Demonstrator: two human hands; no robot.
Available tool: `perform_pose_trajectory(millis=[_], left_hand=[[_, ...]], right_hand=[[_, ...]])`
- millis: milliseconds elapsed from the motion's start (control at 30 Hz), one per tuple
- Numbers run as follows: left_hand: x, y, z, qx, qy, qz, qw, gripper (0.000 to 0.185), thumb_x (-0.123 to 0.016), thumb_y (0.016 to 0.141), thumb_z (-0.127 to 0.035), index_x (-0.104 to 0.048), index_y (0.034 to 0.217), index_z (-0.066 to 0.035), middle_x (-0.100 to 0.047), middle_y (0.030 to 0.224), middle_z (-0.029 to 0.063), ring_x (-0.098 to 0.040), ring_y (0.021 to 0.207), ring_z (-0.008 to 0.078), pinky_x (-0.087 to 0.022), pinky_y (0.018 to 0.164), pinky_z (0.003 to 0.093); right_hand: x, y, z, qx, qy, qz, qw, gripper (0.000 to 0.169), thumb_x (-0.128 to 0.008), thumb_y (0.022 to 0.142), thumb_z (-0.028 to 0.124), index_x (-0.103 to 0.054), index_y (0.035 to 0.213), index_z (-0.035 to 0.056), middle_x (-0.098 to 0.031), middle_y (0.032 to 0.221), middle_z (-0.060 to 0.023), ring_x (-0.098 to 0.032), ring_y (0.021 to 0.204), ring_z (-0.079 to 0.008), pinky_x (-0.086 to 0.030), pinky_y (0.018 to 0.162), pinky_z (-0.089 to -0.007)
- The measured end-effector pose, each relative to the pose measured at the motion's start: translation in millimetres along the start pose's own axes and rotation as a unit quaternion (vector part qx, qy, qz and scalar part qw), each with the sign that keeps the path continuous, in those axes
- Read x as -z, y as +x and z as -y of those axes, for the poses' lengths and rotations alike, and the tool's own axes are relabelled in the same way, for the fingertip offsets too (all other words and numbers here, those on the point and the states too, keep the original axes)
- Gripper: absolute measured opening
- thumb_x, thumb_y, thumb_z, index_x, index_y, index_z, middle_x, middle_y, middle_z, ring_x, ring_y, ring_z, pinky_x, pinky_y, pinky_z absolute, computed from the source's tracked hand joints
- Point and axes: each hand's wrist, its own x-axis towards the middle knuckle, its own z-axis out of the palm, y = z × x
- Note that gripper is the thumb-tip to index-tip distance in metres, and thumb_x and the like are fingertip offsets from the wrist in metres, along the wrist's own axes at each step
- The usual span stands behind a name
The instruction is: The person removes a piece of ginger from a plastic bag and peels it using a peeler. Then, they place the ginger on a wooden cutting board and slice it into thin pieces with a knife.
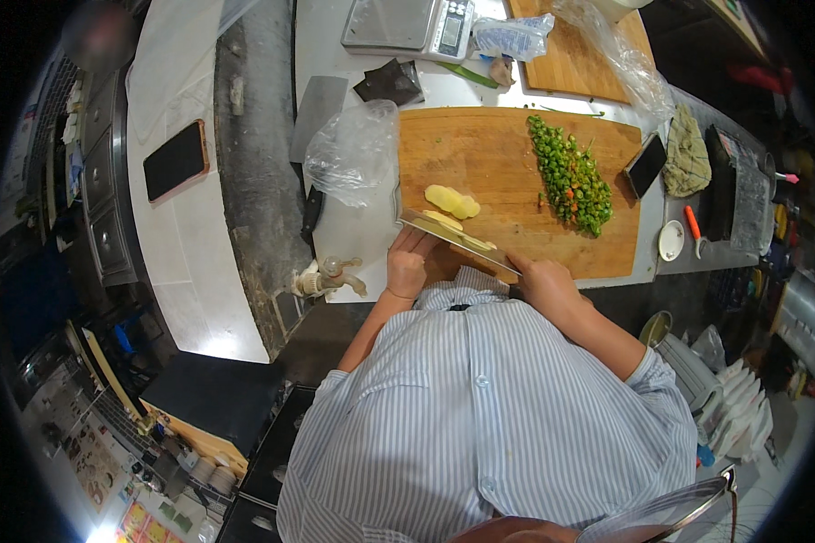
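Observation:
A wooden cutting board (468,156) lies before me. My right hand (550,285) grips a broad-bladed kitchen knife (448,233) near the board's front edge, its blade tilted and seen at a slant. By the other end of the blade is my left hand (407,261); its fingertips are hidden, so I cannot tell what they hold. Some thin pale yellow slices lie along the blade. Just beyond it, more overlapping pale yellow vegetable slices (451,200) rest on the board. Chopped green chillies (570,176) with orange bits form a long heap on the right.
A plastic bag (353,153) partly covers a second knife (312,214) at left. A tap (339,275) juts out near the front. Behind stand a digital scale (387,27) and another board (584,61). A phone (646,165), a cloth (687,156) and a peeler (693,222) lie right.

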Motion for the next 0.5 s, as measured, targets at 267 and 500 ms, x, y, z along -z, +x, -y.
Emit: perform_pose_trajectory(millis=[267,500], left_hand=[[-1.2,-1.7,-0.3,-0.015,0.036,-0.012,0.999,0.026,-0.057,0.071,-0.001,-0.067,0.095,-0.005,-0.063,0.102,0.0113,-0.058,0.099,0.0295,-0.048,0.085,0.0368],[1.9,6.2,-8.1,-0.023,0.037,-0.015,0.999,0.027,-0.058,0.071,-0.001,-0.066,0.096,-0.005,-0.062,0.102,0.0085,-0.058,0.095,0.0265,-0.049,0.081,0.0353]], right_hand=[[-21.0,30.6,-1.5,-0.011,-0.003,-0.004,1.0,0.03,-0.049,0.079,0.008,-0.059,0.107,0.0063,-0.063,0.079,-0.0235,-0.062,0.075,-0.0395,-0.048,0.065,-0.0488],[-28.8,72.2,8.9,0.009,-0.014,-0.018,1.0,0.029,-0.051,0.078,0.011,-0.062,0.105,0.0071,-0.064,0.082,-0.0213,-0.062,0.077,-0.0376,-0.049,0.068,-0.0456]])
